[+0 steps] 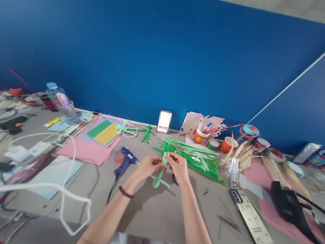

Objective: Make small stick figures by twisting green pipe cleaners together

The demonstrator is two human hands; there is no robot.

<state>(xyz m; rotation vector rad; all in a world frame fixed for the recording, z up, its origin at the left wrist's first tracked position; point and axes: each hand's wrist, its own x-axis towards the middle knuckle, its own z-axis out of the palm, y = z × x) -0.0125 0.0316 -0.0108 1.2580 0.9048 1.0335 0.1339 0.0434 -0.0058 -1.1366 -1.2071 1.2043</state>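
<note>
A light green pipe-cleaner figure (157, 179) hangs between my two hands above the grey table, its round end pointing down toward me. The fingers of my left hand (150, 167) are pinched on its left side. From the right, my right hand (178, 166) grips its upper part with thumb and fingertips. Just behind my hands lies a bundle of green pipe cleaners (196, 159) in clear plastic. A darker green figure (147, 133) stands near the blue partition, and a pale green figure (123, 128) rests on the coloured sheets to its left.
A blue glue gun (126, 160) lies left of my hands, with pink paper (91, 151) beyond it. White cables (66, 193) loop over the left side. A phone (250, 217) and thin dark wires (229, 222) lie on the right. Paper cups (201, 136) stand at the back.
</note>
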